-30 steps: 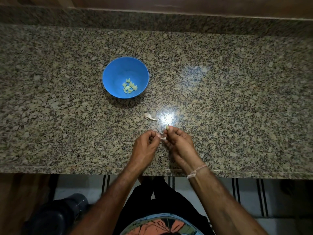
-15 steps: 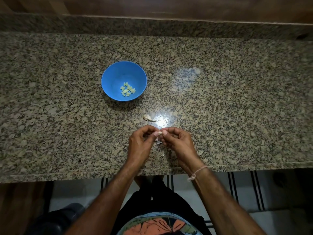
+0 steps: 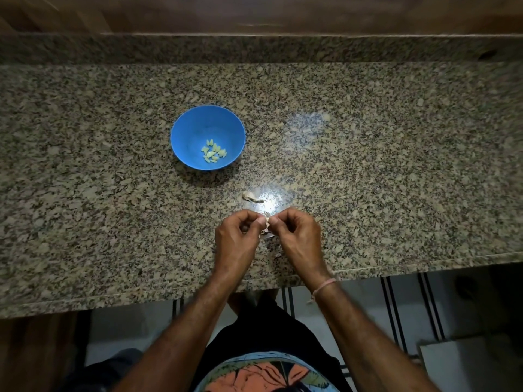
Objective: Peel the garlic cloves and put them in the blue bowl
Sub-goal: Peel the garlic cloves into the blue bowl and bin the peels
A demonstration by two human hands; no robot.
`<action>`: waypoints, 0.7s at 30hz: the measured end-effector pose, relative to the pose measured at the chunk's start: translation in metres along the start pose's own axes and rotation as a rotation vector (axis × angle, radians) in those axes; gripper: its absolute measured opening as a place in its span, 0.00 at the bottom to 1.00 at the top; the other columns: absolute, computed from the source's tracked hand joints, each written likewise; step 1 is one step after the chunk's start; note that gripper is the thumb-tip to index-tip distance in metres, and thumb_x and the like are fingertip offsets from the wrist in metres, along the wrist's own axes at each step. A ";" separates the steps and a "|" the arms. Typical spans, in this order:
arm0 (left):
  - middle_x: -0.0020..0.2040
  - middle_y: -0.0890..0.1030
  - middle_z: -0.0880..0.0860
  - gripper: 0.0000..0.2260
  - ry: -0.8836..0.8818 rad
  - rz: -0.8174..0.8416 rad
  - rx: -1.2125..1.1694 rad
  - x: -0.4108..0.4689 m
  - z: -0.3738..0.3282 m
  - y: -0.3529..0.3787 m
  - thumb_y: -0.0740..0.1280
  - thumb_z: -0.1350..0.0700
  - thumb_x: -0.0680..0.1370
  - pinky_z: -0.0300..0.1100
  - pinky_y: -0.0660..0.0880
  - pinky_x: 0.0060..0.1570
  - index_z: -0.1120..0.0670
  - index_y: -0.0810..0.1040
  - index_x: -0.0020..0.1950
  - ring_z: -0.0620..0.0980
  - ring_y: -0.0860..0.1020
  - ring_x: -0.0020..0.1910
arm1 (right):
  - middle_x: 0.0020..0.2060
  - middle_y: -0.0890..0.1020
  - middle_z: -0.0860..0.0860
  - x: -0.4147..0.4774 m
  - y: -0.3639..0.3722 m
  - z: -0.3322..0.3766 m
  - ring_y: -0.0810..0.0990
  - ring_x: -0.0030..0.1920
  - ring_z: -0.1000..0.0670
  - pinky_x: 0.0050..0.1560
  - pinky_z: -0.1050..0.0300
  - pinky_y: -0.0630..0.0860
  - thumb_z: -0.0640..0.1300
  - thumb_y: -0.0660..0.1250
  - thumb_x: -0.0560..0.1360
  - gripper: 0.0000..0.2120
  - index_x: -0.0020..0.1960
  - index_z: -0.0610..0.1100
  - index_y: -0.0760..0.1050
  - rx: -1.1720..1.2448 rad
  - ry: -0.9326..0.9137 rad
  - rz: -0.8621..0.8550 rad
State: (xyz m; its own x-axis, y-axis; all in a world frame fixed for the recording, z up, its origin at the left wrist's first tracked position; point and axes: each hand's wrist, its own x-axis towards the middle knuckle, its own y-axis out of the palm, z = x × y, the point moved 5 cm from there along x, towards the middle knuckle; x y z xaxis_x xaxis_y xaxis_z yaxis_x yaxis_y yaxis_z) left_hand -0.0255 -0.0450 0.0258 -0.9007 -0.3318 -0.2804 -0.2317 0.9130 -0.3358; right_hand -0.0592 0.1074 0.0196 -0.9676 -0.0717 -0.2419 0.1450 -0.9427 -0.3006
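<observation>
While your left hand (image 3: 236,236) and right hand (image 3: 297,236) both pinch the garlic clove (image 3: 267,220), strip its skin fully over the tabletop (image 3: 396,179), clear of the blue bowl (image 3: 192,128).

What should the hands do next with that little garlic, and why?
Probably pull the rest of the skin off. The left hand and right hand both pinch the clove at their fingertips, and papery skin seems to hang under it, so it looks only half peeled. The bowl with peeled cloves likely comes afterwards.
</observation>
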 end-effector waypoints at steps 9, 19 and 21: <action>0.41 0.85 0.48 0.07 -0.017 0.066 0.041 0.004 0.004 -0.003 0.71 0.50 0.82 0.34 0.79 0.40 0.52 0.84 0.47 0.40 0.83 0.41 | 0.36 0.80 0.44 -0.004 0.009 0.000 0.74 0.35 0.53 0.39 0.49 0.79 0.48 0.67 0.83 0.14 0.40 0.44 0.75 -0.126 -0.009 -0.019; 0.42 0.86 0.49 0.08 -0.096 0.065 -0.055 0.003 0.007 0.002 0.71 0.49 0.82 0.38 0.81 0.44 0.52 0.84 0.48 0.43 0.84 0.43 | 0.34 0.75 0.51 -0.001 0.012 -0.004 0.70 0.34 0.56 0.36 0.61 0.73 0.47 0.66 0.84 0.15 0.40 0.42 0.73 -0.112 0.030 -0.058; 0.40 0.84 0.47 0.07 0.027 0.017 0.053 0.004 -0.001 0.000 0.71 0.49 0.82 0.32 0.78 0.39 0.51 0.83 0.48 0.41 0.82 0.41 | 0.36 0.76 0.50 -0.002 0.014 -0.007 0.72 0.36 0.53 0.39 0.59 0.75 0.48 0.65 0.84 0.15 0.40 0.43 0.73 0.030 0.165 -0.024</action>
State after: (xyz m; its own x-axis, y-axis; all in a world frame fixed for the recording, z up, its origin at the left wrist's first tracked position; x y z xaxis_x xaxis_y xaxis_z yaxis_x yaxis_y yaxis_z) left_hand -0.0297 -0.0461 0.0255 -0.9140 -0.3091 -0.2626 -0.1969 0.9042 -0.3790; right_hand -0.0534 0.0962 0.0094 -0.9234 0.0029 -0.3838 0.1137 -0.9530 -0.2809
